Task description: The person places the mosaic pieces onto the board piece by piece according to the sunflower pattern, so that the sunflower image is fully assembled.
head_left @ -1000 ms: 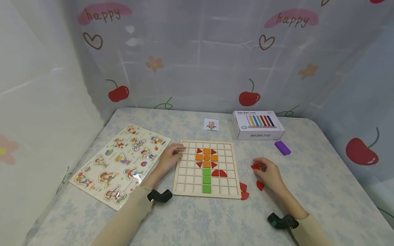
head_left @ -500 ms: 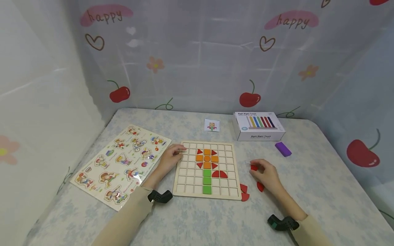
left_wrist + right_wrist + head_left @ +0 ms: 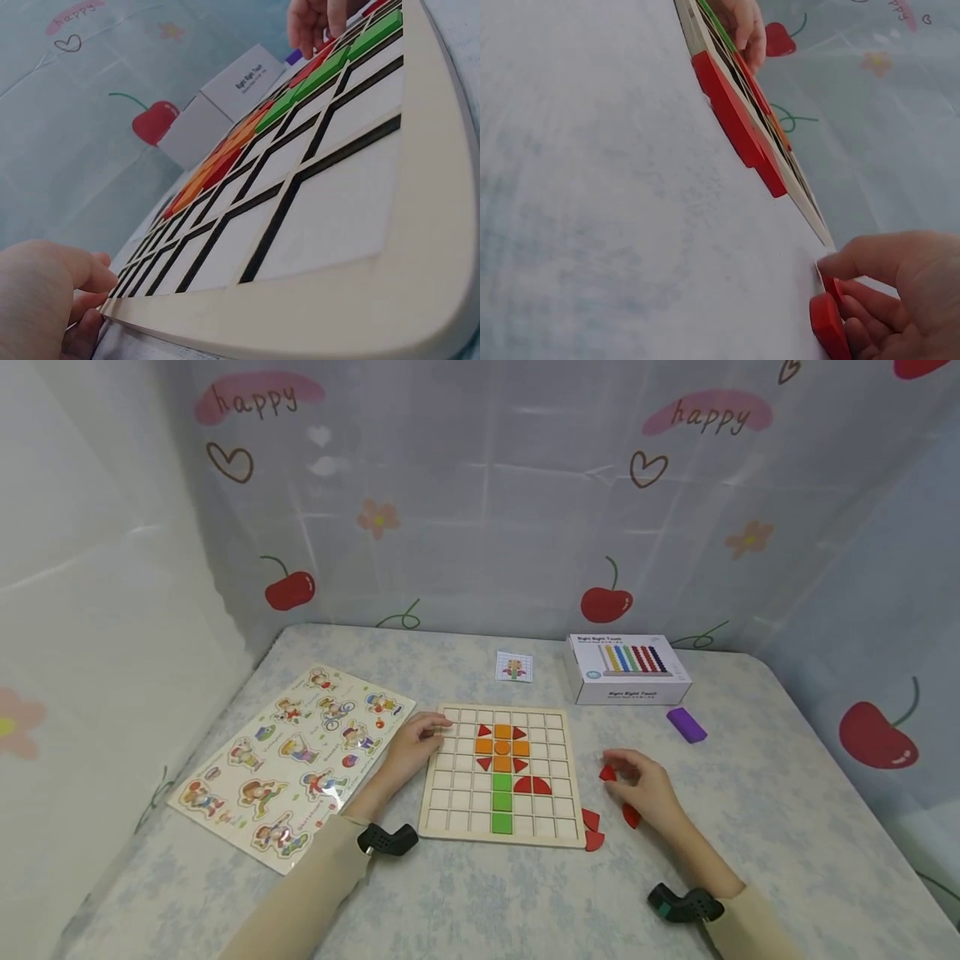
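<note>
My right hand (image 3: 647, 787) pinches a small red wooden piece (image 3: 607, 773) between thumb and fingertips, low over the table right of the board. A red quarter-circle piece (image 3: 632, 816) lies just under that hand; in the right wrist view this red piece (image 3: 828, 327) sits beside the fingers. My left hand (image 3: 415, 747) rests with its fingertips on the upper left rim of the wooden grid board (image 3: 457, 827). On the board are orange pieces (image 3: 503, 763), red triangles (image 3: 483, 764), a green column (image 3: 502, 802) and two red quarter-circles (image 3: 533, 786).
Red pieces (image 3: 593, 840) lie against the board's lower right edge. A small pattern card (image 3: 514, 667) lies behind the board, a white box (image 3: 632, 692) at the back right, and a purple block (image 3: 686, 725) before it. A picture board (image 3: 300, 768) lies at left.
My right hand has shifted slightly left towards the board, carrying the pinched red piece, which has turned in the fingers. My left hand has stayed on the board's rim.
</note>
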The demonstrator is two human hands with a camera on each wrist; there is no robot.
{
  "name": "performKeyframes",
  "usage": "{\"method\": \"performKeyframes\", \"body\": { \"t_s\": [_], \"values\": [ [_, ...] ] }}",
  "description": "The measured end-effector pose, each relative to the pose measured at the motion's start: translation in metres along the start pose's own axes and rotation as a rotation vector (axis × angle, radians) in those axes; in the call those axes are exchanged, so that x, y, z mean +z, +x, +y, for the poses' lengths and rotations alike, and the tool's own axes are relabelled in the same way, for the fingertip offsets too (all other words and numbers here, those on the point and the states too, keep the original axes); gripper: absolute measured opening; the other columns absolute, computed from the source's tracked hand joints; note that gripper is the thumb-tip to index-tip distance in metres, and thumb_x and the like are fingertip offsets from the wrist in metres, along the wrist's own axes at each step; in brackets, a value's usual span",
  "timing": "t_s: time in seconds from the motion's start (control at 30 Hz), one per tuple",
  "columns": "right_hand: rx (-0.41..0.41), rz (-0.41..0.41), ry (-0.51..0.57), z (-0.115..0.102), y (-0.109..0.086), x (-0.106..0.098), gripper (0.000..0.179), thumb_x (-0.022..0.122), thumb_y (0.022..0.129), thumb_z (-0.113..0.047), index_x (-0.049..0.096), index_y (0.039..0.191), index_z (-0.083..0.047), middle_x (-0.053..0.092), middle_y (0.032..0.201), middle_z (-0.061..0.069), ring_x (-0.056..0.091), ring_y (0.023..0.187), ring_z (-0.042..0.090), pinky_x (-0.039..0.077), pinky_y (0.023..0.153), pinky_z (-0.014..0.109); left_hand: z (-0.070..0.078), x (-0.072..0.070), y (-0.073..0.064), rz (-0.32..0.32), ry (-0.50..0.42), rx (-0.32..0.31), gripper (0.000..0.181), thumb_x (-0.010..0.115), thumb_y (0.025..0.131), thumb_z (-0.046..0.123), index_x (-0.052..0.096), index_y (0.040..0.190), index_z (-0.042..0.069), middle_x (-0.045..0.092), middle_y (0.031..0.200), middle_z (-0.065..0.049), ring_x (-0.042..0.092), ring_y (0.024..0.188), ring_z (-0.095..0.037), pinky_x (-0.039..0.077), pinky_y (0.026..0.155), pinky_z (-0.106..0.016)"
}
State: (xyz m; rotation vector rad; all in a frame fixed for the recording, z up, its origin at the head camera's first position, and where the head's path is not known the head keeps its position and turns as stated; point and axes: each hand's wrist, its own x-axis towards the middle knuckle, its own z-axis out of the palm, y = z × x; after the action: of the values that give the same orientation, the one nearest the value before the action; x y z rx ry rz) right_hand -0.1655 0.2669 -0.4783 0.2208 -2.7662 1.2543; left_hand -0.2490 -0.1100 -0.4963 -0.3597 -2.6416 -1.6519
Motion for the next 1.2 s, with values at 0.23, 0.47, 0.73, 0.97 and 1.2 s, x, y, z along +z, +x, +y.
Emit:
{"method": "performKeyframes", "body": {
  "t_s": [0.23,0.47,0.73,0.97,1.2],
  "values": [
    [-0.028,-0.105,0.012,0.0015,-0.0017,-0.0099,0.044,0.07,0.078,0.001,0.062,0.121,-0.004,0.066,0.11,0.012,0.056,0.09,0.019,0.048,0.074,0.021,0.0004,0.0022,-0.0008,0.002,-0.003,-0.004,0.023,0.059,0.091,0.009,0.069,0.112,0.012,0.057,0.13,-0.005,0.055,0.116,-0.023,0.046,0.101,-0.04],
    [-0.033,-0.074,0.018,0.0025,-0.0016,-0.0084,0.041,0.077,0.076,-0.007,0.064,0.115,-0.002,0.066,0.098,0.012,0.054,0.079,0.01,0.047,0.066,0.017,0.0005,0.0015,-0.0003,-0.002,-0.005,-0.001,0.023,0.059,0.092,0.01,0.068,0.113,0.011,0.057,0.13,-0.006,0.055,0.118,-0.023,0.046,0.102,-0.04],
    [-0.094,-0.034,-0.044,0.0007,-0.001,-0.0054,0.039,0.08,0.073,-0.01,0.066,0.108,0.0,0.058,0.084,0.006,0.047,0.07,0.008,0.043,0.059,0.018,-0.0008,0.0007,0.001,-0.001,-0.007,-0.003,0.023,0.058,0.092,0.009,0.068,0.112,0.011,0.057,0.13,-0.006,0.054,0.119,-0.023,0.046,0.102,-0.04],
    [-0.03,-0.067,-0.048,0.0007,-0.0011,-0.008,0.046,0.08,0.074,-0.013,0.065,0.117,-0.004,0.066,0.095,0.008,0.053,0.081,0.013,0.047,0.069,0.019,0.0005,0.001,0.0012,0.004,0.004,-0.002,0.023,0.058,0.091,0.008,0.069,0.112,0.01,0.057,0.13,-0.006,0.055,0.118,-0.023,0.046,0.102,-0.04],
    [-0.026,-0.067,-0.04,0.0002,-0.0018,-0.0061,0.044,0.08,0.076,-0.016,0.066,0.117,-0.006,0.07,0.1,0.008,0.059,0.091,0.018,0.048,0.077,0.022,-0.0007,0.0008,0.0014,0.0,-0.001,-0.006,0.023,0.058,0.091,0.008,0.069,0.112,0.011,0.057,0.13,-0.005,0.055,0.118,-0.023,0.046,0.102,-0.04]
  ]
}}
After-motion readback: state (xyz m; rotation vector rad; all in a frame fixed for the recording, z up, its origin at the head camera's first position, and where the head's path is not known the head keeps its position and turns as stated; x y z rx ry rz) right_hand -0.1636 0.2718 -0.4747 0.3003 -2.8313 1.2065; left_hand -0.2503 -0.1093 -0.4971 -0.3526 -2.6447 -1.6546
